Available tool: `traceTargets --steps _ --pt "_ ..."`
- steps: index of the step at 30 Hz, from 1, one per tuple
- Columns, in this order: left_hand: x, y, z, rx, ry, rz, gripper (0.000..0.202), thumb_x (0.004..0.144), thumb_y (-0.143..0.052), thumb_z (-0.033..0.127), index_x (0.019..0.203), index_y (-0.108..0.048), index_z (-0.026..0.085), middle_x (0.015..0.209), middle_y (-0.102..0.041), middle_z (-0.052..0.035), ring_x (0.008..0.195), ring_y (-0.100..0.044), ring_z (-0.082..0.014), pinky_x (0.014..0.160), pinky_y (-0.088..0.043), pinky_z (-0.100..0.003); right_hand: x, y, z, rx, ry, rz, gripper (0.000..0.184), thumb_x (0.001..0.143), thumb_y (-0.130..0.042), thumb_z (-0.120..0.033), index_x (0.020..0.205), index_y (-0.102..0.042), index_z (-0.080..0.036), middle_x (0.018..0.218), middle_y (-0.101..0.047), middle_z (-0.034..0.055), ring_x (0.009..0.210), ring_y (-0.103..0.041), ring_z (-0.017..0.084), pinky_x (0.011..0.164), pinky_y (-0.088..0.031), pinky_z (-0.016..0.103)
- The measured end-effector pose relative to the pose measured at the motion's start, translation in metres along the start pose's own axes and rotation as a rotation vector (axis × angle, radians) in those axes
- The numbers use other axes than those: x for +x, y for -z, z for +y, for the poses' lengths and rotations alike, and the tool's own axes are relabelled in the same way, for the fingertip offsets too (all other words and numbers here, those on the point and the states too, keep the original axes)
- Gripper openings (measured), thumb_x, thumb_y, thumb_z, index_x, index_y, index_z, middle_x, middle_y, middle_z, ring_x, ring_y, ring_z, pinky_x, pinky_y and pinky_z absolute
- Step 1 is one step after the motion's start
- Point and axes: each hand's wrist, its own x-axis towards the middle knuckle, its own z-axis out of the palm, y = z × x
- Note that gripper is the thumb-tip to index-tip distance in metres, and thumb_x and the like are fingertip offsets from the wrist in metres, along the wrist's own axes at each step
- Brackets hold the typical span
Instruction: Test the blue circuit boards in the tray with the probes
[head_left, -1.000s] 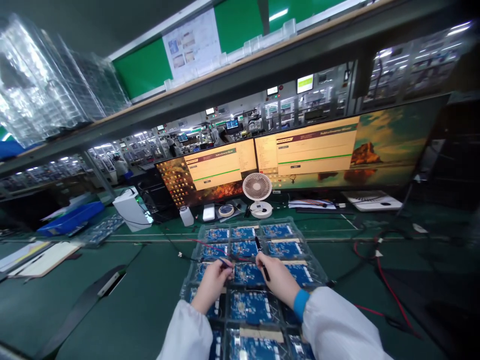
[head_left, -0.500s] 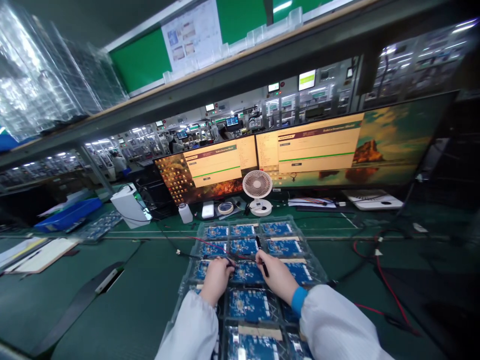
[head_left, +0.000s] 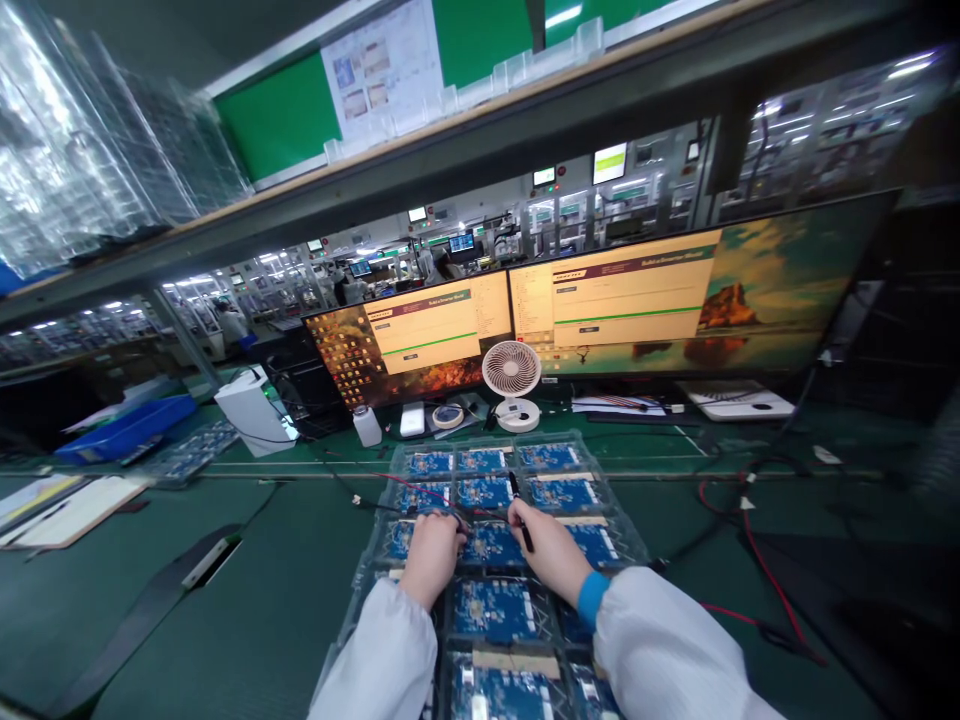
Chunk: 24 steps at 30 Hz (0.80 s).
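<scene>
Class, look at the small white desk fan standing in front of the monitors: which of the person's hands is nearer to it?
Right. The right hand, gripping a black probe, lies almost directly below the fan. The left hand sits further off, down and to the left.

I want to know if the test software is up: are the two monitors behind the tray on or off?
On. Both the left monitor and the right monitor are lit, each showing a yellowish window over desktop wallpaper.

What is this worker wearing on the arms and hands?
Both arms are in loose white long sleeves, like a lab coat. A bright blue cuff shows at the right wrist. The left hand and right hand are bare, with no gloves.
</scene>
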Motion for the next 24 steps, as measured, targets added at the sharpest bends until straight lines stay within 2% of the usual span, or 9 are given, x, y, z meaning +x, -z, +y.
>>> traceTargets --steps 5,11,15,19,21,24 --pt "0.001 0.001 -0.001 0.015 -0.008 -0.008 0.02 0.083 -0.051 0.021 0.091 -0.069 0.023 0.097 -0.072 -0.0059 0.098 -0.06 -0.0232 0.088 -0.038 -0.035 0.0 -0.001 0.001 0.0 -0.001 0.002 0.005 0.093 -0.056 -0.012 0.089 -0.053 -0.013 0.076 -0.05 -0.003 0.068 -0.05 0.012 0.068 -0.044 0.025" --pt "0.004 -0.008 0.0 0.024 0.014 0.005 0.017 0.081 -0.055 0.021 0.089 -0.07 0.02 0.097 -0.072 -0.0083 0.098 -0.059 -0.0244 0.088 -0.038 -0.036 0.0 -0.003 0.002 0.023 0.011 0.008 0.008 0.095 -0.055 -0.018 0.089 -0.053 -0.013 0.076 -0.05 -0.0025 0.069 -0.05 0.012 0.068 -0.044 0.025" --pt "0.0 -0.012 0.003 0.018 0.037 0.042 0.02 0.083 -0.05 0.02 0.092 -0.068 0.017 0.1 -0.068 -0.0093 0.1 -0.056 -0.0234 0.091 -0.039 -0.034 0.005 -0.001 0.005 0.05 0.044 0.019 0.015 0.097 -0.056 -0.025 0.087 -0.054 -0.013 0.079 -0.051 -0.0012 0.075 -0.052 0.014 0.073 -0.046 0.029" --pt "-0.01 -0.008 0.004 0.005 0.07 0.108 0.026 0.084 -0.044 0.015 0.101 -0.063 0.013 0.109 -0.062 -0.0122 0.105 -0.054 -0.023 0.095 -0.038 -0.033 0.017 0.003 0.011 0.089 0.051 0.037 0.02 0.097 -0.057 -0.03 0.088 -0.056 -0.012 0.083 -0.053 0.0004 0.08 -0.054 0.015 0.077 -0.047 0.031" --pt "-0.018 -0.003 0.01 0.007 0.098 0.134 0.027 0.085 -0.038 0.014 0.096 -0.063 0.011 0.104 -0.062 -0.014 0.1 -0.056 -0.023 0.093 -0.04 -0.033 0.023 0.004 0.015 0.111 0.046 0.036 0.02 0.097 -0.058 -0.031 0.09 -0.056 -0.012 0.084 -0.054 0.0006 0.079 -0.055 0.015 0.076 -0.048 0.031" --pt "-0.03 -0.001 0.03 -0.006 0.087 0.145 0.035 0.089 -0.029 0.019 0.088 -0.064 0.013 0.093 -0.064 -0.0144 0.094 -0.058 -0.0255 0.091 -0.043 -0.039 0.028 0.002 0.018 0.133 0.036 0.018 0.022 0.097 -0.058 -0.033 0.09 -0.057 -0.012 0.083 -0.055 0.0003 0.077 -0.055 0.014 0.075 -0.049 0.03"
